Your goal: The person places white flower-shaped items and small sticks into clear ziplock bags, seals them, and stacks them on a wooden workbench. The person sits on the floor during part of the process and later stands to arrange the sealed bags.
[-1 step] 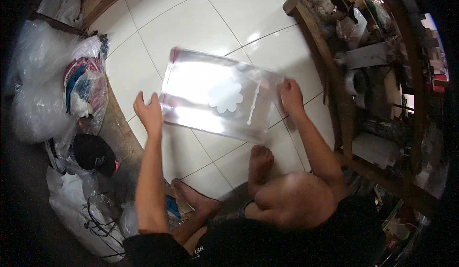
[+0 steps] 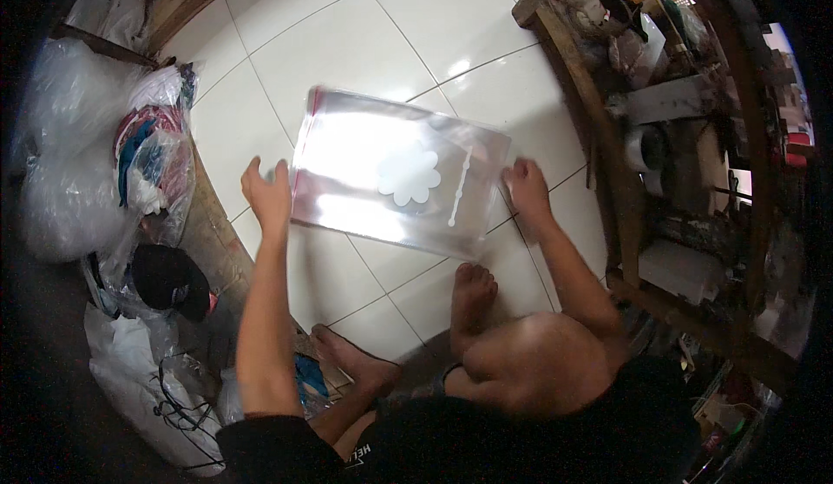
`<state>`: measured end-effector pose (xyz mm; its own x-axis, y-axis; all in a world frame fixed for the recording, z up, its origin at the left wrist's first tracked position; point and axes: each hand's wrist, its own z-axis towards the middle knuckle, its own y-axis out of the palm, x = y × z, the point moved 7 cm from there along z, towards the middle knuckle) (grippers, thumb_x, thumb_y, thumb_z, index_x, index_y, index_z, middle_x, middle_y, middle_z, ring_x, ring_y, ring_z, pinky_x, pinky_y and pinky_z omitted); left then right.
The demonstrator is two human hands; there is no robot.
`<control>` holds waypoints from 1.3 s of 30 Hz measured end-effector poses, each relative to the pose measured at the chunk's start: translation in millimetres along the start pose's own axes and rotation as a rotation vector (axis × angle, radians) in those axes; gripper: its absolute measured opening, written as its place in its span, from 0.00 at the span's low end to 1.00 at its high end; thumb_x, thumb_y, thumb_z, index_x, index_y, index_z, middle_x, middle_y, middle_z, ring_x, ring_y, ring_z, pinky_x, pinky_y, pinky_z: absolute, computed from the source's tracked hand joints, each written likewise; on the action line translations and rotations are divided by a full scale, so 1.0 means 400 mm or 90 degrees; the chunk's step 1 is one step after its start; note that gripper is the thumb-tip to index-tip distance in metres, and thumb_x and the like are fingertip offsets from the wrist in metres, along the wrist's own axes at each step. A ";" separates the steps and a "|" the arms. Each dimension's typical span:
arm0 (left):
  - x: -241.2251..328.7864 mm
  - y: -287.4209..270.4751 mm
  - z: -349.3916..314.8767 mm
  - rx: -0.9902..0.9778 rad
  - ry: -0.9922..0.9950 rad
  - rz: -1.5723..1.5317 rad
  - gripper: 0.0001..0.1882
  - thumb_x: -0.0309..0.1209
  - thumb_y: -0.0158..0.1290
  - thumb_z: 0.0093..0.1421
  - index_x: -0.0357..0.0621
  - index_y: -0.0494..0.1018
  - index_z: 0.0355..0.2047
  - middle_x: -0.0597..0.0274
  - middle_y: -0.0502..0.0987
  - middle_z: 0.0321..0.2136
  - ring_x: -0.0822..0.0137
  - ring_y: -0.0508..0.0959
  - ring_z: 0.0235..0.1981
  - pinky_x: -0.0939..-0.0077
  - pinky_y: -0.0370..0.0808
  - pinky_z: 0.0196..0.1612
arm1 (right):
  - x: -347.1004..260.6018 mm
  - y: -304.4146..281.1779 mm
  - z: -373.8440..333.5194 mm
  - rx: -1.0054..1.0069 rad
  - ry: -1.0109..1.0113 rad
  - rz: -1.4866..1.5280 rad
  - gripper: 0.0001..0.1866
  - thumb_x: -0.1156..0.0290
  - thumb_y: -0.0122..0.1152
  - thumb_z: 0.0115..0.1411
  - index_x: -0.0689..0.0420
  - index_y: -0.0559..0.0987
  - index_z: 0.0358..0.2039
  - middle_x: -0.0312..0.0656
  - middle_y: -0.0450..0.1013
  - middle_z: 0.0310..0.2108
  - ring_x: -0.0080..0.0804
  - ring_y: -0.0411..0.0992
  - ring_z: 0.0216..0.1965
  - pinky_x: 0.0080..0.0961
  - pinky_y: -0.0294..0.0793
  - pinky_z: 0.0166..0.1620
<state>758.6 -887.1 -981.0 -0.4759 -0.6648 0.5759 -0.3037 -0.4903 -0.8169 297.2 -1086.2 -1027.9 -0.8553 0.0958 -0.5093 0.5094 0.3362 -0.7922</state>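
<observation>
A flat rectangular stack of clear, shiny plastic bags (image 2: 347, 150) lies on the white tiled floor in front of me. A red line runs along its left edge. On it show a white flower-shaped patch (image 2: 408, 174) and a thin white strip with small bumps (image 2: 461, 186). My left hand (image 2: 267, 196) is beside the left edge, thumb and fingers apart, holding nothing. Close to the right edge is my right hand (image 2: 528, 191), its fingers loosely bent and slightly blurred. I see nothing held in it; whether a fingertip touches the plastic is unclear.
Bulky clear plastic bags (image 2: 74, 193), bundled cloth (image 2: 147, 141) and a black cap (image 2: 171, 277) line the left side. A wooden rack (image 2: 573, 76) loaded with goods stands on the right. My bare feet (image 2: 473, 291) rest near the stack's front edge.
My right hand has moved slightly down from the stack's upper right corner, baring that corner. My left hand has shifted slightly left, away from the edge. The stack stays in place.
</observation>
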 end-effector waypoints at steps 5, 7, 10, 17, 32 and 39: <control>-0.004 0.139 0.139 -0.238 -0.019 0.116 0.37 0.51 0.53 0.51 0.29 0.69 0.50 0.36 0.68 0.52 0.43 0.69 0.53 0.55 0.68 0.55 | 0.036 0.072 -0.113 -0.002 -0.010 0.074 0.32 0.57 0.64 0.53 0.72 0.71 0.49 0.58 0.73 0.39 0.48 0.73 0.41 0.40 0.71 0.45; 0.022 0.168 0.137 -0.331 -0.031 0.118 0.35 0.51 0.53 0.50 0.29 0.71 0.46 0.35 0.69 0.51 0.43 0.72 0.50 0.56 0.69 0.53 | 0.026 0.088 -0.113 -0.009 0.020 0.129 0.27 0.57 0.65 0.52 0.70 0.74 0.43 0.56 0.75 0.32 0.49 0.75 0.34 0.39 0.74 0.40; 0.051 0.192 0.119 -0.359 -0.004 0.149 0.28 0.47 0.53 0.50 0.31 0.73 0.40 0.38 0.75 0.43 0.44 0.76 0.43 0.57 0.73 0.47 | -0.006 0.099 -0.116 -0.079 0.052 0.128 0.24 0.57 0.65 0.52 0.69 0.75 0.37 0.56 0.76 0.29 0.50 0.75 0.33 0.41 0.74 0.39; 0.073 0.189 0.105 -0.296 0.020 0.194 0.22 0.41 0.57 0.51 0.33 0.72 0.39 0.41 0.75 0.39 0.45 0.76 0.41 0.56 0.73 0.46 | -0.030 0.086 -0.118 -0.051 0.052 0.102 0.24 0.58 0.66 0.51 0.70 0.74 0.37 0.56 0.75 0.31 0.49 0.76 0.36 0.40 0.74 0.40; 0.096 0.180 0.107 -0.330 -0.092 0.191 0.35 0.38 0.61 0.49 0.33 0.62 0.53 0.41 0.70 0.49 0.44 0.71 0.52 0.55 0.69 0.55 | -0.005 0.108 -0.114 0.005 0.160 0.184 0.31 0.57 0.67 0.49 0.70 0.69 0.43 0.54 0.72 0.39 0.44 0.72 0.42 0.37 0.72 0.45; 0.113 0.174 0.099 -0.331 -0.104 0.202 0.34 0.35 0.61 0.48 0.33 0.60 0.51 0.41 0.73 0.46 0.43 0.73 0.50 0.54 0.72 0.52 | -0.021 0.103 -0.127 0.012 0.195 0.301 0.25 0.62 0.67 0.52 0.66 0.68 0.41 0.44 0.70 0.33 0.29 0.70 0.32 0.27 0.72 0.35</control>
<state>748.6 -973.7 -1010.6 -0.4886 -0.8306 0.2672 -0.5501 0.0555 -0.8332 320.4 -1025.4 -1039.3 -0.5210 0.5002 -0.6917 0.8431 0.1748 -0.5086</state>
